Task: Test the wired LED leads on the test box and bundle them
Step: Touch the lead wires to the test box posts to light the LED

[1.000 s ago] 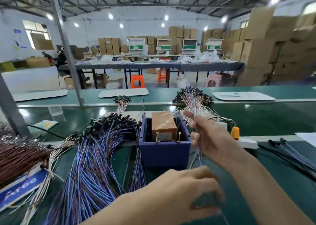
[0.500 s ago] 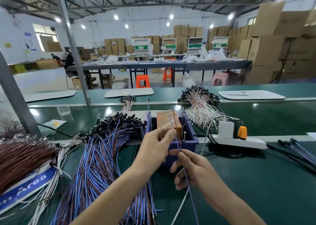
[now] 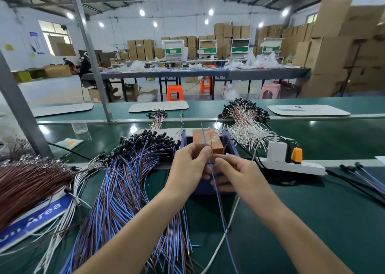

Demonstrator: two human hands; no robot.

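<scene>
The blue test box (image 3: 231,142) with an orange block (image 3: 206,138) inside stands mid-bench. Right in front of it, my left hand (image 3: 188,165) and my right hand (image 3: 235,173) meet and both pinch one thin blue-and-brown LED lead (image 3: 218,198). The lead's upper end rises over the orange block and its tail hangs toward me. A big fan of blue and brown leads (image 3: 125,190) with black LED heads lies left of the box. Behind the box to the right lies a white-wired bundle (image 3: 243,125).
A white power strip (image 3: 291,165) with a charger and an orange plug lies right of the box. Brown wire bundles (image 3: 27,182) and a blue sign (image 3: 37,217) sit at far left. A few loose leads (image 3: 362,175) lie at far right. A metal post (image 3: 18,111) stands left.
My right hand came down from the white bundle to the front of the box with the lead. My left hand rose from the near edge and joined it on the lead.
</scene>
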